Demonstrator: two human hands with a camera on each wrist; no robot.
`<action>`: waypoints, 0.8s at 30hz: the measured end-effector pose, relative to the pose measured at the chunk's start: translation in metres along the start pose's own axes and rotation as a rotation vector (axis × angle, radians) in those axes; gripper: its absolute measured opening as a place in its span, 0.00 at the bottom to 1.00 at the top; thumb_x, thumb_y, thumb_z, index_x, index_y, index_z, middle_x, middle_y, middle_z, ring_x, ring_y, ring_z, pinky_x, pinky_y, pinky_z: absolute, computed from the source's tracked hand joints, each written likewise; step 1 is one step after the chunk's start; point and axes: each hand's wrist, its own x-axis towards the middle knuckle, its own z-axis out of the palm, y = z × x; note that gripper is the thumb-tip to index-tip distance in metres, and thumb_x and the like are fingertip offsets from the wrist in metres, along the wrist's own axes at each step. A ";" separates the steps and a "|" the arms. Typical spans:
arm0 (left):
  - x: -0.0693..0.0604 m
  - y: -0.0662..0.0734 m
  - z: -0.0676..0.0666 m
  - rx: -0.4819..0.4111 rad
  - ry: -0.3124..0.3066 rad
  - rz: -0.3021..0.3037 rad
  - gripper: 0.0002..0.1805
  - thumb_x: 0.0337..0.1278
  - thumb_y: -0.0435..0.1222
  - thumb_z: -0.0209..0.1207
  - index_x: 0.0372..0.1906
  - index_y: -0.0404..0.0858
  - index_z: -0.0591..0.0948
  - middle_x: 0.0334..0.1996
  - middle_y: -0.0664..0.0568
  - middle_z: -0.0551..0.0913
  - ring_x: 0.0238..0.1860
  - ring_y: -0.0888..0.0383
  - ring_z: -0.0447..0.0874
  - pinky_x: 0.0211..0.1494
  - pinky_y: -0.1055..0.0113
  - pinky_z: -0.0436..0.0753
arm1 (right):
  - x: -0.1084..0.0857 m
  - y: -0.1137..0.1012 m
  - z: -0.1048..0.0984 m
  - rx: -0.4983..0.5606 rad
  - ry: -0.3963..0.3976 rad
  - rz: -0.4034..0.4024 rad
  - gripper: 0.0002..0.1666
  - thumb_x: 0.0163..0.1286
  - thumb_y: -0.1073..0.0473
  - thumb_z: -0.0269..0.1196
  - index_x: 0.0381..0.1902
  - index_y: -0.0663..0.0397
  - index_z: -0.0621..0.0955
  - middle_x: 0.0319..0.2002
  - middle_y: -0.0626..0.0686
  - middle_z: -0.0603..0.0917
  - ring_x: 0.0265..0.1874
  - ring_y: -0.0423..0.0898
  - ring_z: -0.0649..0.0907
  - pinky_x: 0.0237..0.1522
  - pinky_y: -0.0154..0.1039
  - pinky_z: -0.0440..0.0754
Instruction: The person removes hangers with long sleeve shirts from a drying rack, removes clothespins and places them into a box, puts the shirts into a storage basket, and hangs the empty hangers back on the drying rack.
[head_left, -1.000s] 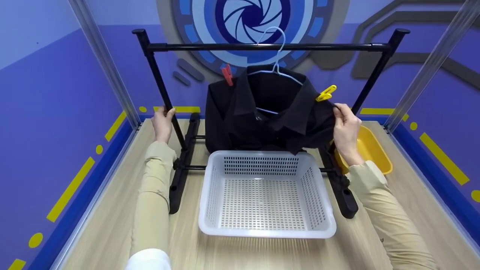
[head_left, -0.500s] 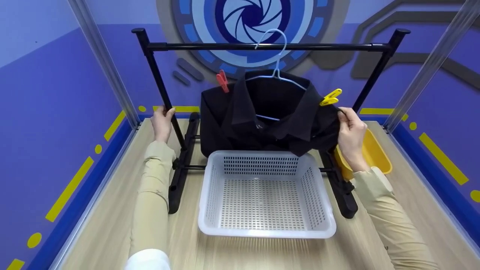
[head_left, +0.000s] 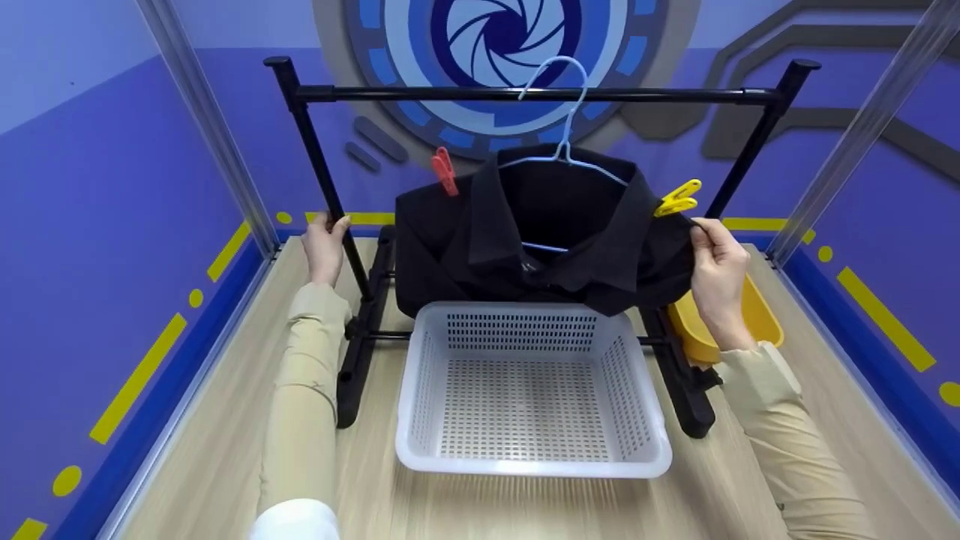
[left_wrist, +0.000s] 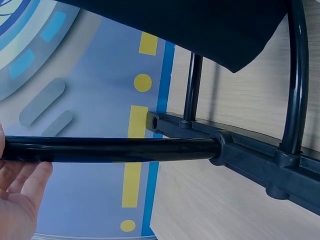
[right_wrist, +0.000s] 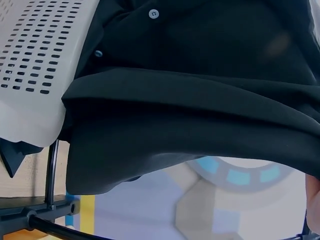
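Observation:
A black collared shirt hangs on a light blue wire hanger, whose hook loops over the top bar of a black clothes rack. A red clothespin is clipped at one shoulder and a yellow clothespin at the other. My right hand pinches the shirt by its right-side shoulder; folds of the cloth and two buttons fill the right wrist view. My left hand holds the rack's left post, thumb on one side, fingers on the other.
A white perforated basket stands in front of the rack, below the shirt's hem. Behind my right wrist sits a yellow tub. Black rack feet flank the basket on the wooden tabletop; decorated panels enclose the space.
My right hand has moved right and slightly down, drawing the shirt's shoulder outward. The hanger has shifted to the right on the bar, and the shirt spreads wider. My left hand stays on the post.

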 end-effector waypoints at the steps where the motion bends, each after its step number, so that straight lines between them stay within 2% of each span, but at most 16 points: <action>1: 0.000 0.000 0.000 0.003 0.001 0.001 0.12 0.60 0.38 0.55 0.40 0.31 0.77 0.36 0.42 0.81 0.38 0.51 0.75 0.44 0.62 0.70 | 0.000 -0.001 -0.001 0.001 0.000 0.004 0.09 0.66 0.72 0.52 0.34 0.76 0.77 0.30 0.60 0.78 0.29 0.41 0.74 0.36 0.31 0.68; 11: 0.001 0.001 0.000 -0.014 -0.009 -0.018 0.13 0.60 0.39 0.55 0.40 0.31 0.76 0.37 0.42 0.80 0.36 0.52 0.74 0.42 0.63 0.70 | 0.001 -0.001 -0.009 0.034 -0.046 -0.014 0.09 0.66 0.72 0.52 0.34 0.77 0.77 0.27 0.54 0.79 0.27 0.41 0.74 0.33 0.30 0.69; 18: 0.002 0.001 0.000 -0.023 -0.009 -0.021 0.13 0.61 0.39 0.55 0.39 0.31 0.76 0.36 0.42 0.80 0.35 0.52 0.73 0.40 0.64 0.69 | -0.004 -0.002 -0.012 0.025 -0.084 0.035 0.10 0.67 0.71 0.51 0.34 0.77 0.77 0.26 0.48 0.77 0.25 0.42 0.71 0.31 0.31 0.67; 24: 0.002 0.000 0.000 0.007 -0.006 -0.012 0.13 0.60 0.39 0.55 0.40 0.32 0.77 0.36 0.43 0.81 0.36 0.51 0.73 0.42 0.62 0.69 | -0.007 0.000 -0.013 0.045 -0.099 0.041 0.10 0.67 0.72 0.51 0.35 0.78 0.77 0.28 0.49 0.79 0.27 0.41 0.74 0.33 0.31 0.69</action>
